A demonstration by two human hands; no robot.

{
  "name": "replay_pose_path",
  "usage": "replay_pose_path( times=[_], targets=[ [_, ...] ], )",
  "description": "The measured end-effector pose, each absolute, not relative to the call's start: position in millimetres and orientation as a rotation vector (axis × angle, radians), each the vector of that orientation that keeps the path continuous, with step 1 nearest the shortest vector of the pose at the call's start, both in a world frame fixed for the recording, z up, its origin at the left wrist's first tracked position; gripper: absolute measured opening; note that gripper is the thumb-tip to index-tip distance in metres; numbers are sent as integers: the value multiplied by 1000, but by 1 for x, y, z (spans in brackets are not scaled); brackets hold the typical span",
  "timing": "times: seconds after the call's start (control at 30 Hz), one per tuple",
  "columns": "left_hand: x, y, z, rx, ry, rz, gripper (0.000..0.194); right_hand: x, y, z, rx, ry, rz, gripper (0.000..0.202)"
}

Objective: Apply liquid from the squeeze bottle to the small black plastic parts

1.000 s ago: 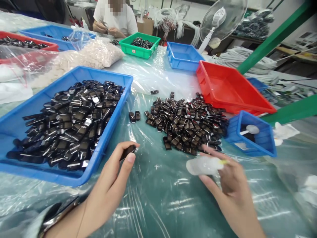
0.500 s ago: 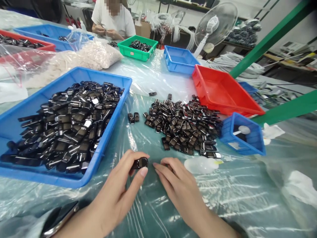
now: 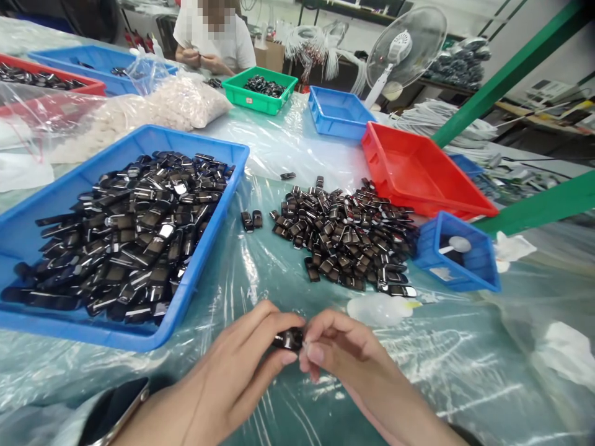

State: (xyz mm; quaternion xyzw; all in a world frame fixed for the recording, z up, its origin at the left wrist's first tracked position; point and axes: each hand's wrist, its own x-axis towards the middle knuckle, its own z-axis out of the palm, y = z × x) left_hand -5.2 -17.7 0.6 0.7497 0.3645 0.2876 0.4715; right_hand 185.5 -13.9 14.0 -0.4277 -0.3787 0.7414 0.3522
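Note:
My left hand grips a small glossy black plastic piece between thumb and fingers. Its rounded end points right, and the rest is hidden under my fingers. At that end my right hand is pinched closed, fingertips against or very near the piece. A tiny pale speck shows at the pinch, too small to name. Beyond my hands lies a loose pile of similar black pieces on the plastic-covered table. Two more pieces lie side by side left of the pile.
To the left stands a large blue tray heaped with black pieces. A red tray, a small blue bin and a clear plastic bottle are at the right. A green tray is farther back, near a seated person.
Both hands have come together, moving nearer to me. My left hand brought the black piece right and down; my right hand turned and closed its fingertips at the piece's end.

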Motion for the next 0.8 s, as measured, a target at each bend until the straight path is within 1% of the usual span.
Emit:
replay_pose_path(
  times=[0.1,0.23,0.33,0.4,0.47,0.5,0.53,0.57,0.6,0.63,0.67,0.73,0.8],
  targets=[
    [-7,-17,3,1900,892,659,29,185,-15,15,-1093,-877,1997,16],
    [-8,-19,5,2032,888,623,19,185,-16,11,-1053,-786,2061,27],
    [-3,-24,3,2169,859,681,22,184,-17,5,-980,-824,2092,36],
    [-1,-25,3,2289,866,699,27,183,-18,2,-967,-898,2083,34],
    [-5,-20,7,2471,908,681,29,184,-19,4,-971,-959,2033,25],
    [-11,-15,11,2592,971,669,28,186,-21,6,-979,-1081,1923,18],
    [-19,-8,16,2714,1088,652,29,190,-22,9,-988,-1279,1736,13],
    [-27,1,23,2830,1281,640,29,196,-25,12,-990,-1524,1475,14],
    [-37,9,29,2898,1566,611,30,203,-28,15,-956,-1774,1156,23],
    [-45,17,36,2817,1981,565,33,210,-31,17,-913,-1968,809,36],
    [-50,24,42,2697,2252,513,38,218,-34,18,-861,-2055,571,50],
    [-51,32,48,2586,2397,456,46,231,-37,15,-809,-1912,296,62],
    [-35,34,46,2623,2288,413,49,239,-35,8,-866,-1686,177,67]
  ],
)
